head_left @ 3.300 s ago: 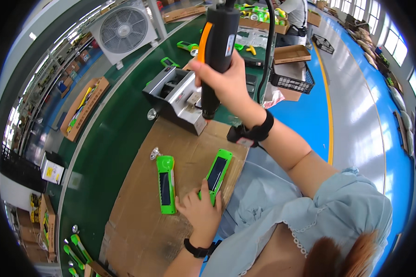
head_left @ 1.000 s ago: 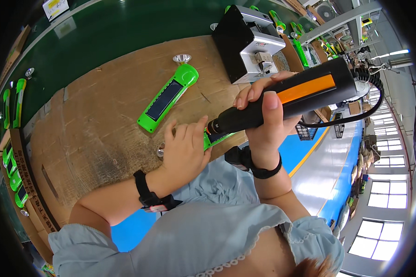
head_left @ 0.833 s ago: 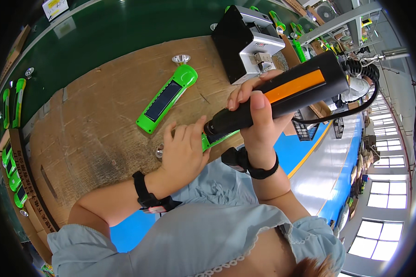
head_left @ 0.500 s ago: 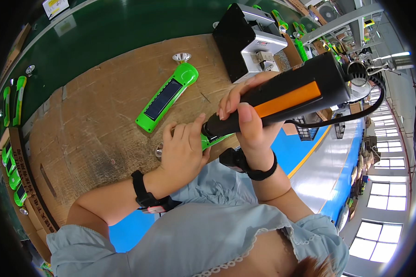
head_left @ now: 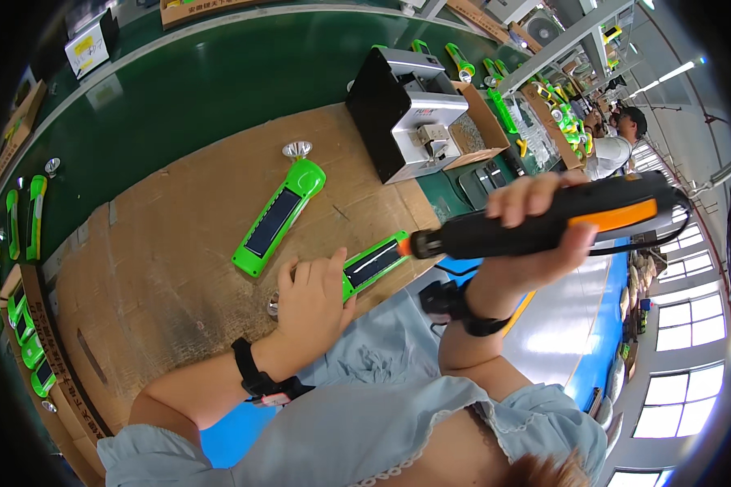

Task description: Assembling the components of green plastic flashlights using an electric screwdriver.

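Observation:
My left hand (head_left: 315, 302) lies over the head end of a green flashlight (head_left: 391, 256) with a dark solar panel on its face, fingers curled round its sides. Part of its shiny reflector (head_left: 273, 305) peeks out beside my wrist. My right hand (head_left: 536, 223) is closed round a black electric screwdriver (head_left: 495, 231) with an orange stripe, held nearly level. Its orange-red tip is at the flashlight's right end; I cannot tell whether they touch. A second green flashlight (head_left: 273, 229) lies face up beyond my left hand, its silver reflector (head_left: 297, 149) at the far end.
Brown cardboard (head_left: 162, 243) covers the green bench. A black and silver machine (head_left: 410, 114) stands at the back right, next to a small cardboard box (head_left: 481, 134) of small parts. More green flashlights (head_left: 36, 215) lie at the left. A person (head_left: 613, 150) sits farther right.
The screwdriver has moved right, from beside my left fingers to the flashlight's far end, uncovering its solar panel. My left hand stays on the flashlight. The whole view has shifted slightly.

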`<state>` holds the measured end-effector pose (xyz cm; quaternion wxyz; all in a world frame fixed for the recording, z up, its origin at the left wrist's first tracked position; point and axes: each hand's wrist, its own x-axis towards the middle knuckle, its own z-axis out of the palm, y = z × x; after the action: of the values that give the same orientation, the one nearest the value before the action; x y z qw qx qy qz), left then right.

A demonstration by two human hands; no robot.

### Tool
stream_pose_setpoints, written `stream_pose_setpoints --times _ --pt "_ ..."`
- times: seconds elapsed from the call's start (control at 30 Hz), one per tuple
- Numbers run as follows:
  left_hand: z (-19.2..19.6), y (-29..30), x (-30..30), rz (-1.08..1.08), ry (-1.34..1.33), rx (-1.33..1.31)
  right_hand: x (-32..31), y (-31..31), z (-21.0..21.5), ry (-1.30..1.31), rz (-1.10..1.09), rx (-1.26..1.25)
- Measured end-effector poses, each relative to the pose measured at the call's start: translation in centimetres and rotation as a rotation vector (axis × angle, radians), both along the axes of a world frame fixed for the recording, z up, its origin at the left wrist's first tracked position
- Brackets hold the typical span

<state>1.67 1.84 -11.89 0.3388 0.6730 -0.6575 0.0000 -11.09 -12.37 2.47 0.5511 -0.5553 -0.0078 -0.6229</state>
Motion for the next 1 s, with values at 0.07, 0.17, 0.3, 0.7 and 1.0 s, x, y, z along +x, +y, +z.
stream_pose_setpoints --times 0.07,0.17,0.3,0.7,1.0 --pt "0.0 0.0 -0.1 -0.016 -0.012 -0.001 -1.8 -2.3 2.2 -0.014 -0.231 -0.007" --pt "0.0 -0.2 -0.1 -0.014 -0.020 0.014 -0.7 -7.4 2.2 0.010 -0.543 -0.077" --pt "0.5 -0.3 -0.2 0.004 -0.042 0.032 1.1 -12.2 -0.3 -0.005 -0.660 -0.126" --pt "0.0 0.3 -0.3 0.032 -0.025 0.043 0.8 -11.2 -0.9 0.301 -0.491 0.083" --pt "-0.6 -0.2 -0.4 0.072 -0.053 0.086 -1.5 3.8 -3.6 0.225 0.022 0.035"
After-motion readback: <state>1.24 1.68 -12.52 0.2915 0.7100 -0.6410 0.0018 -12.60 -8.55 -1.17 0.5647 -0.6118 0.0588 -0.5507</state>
